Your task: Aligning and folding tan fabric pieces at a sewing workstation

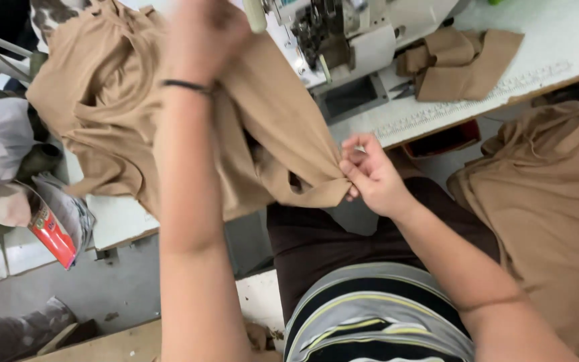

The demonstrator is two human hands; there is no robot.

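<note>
The left hand (202, 37) was raised at 12 o'clock, blurred, clenched on the top of the tan garment (122, 107). The right hand (370, 177) pinched its lower corner at 3 o'clock from the centre. The garment hung between both hands, over the table (557, 40) edge. The sewing machine (343, 33) stood at 1 o'clock, folded pieces (464, 64) beside it, and a tan pile (551, 194) lay at 4 o'clock.

Left hand (206, 37) and right hand (370, 175) grip tan fabric (102, 100).
</note>
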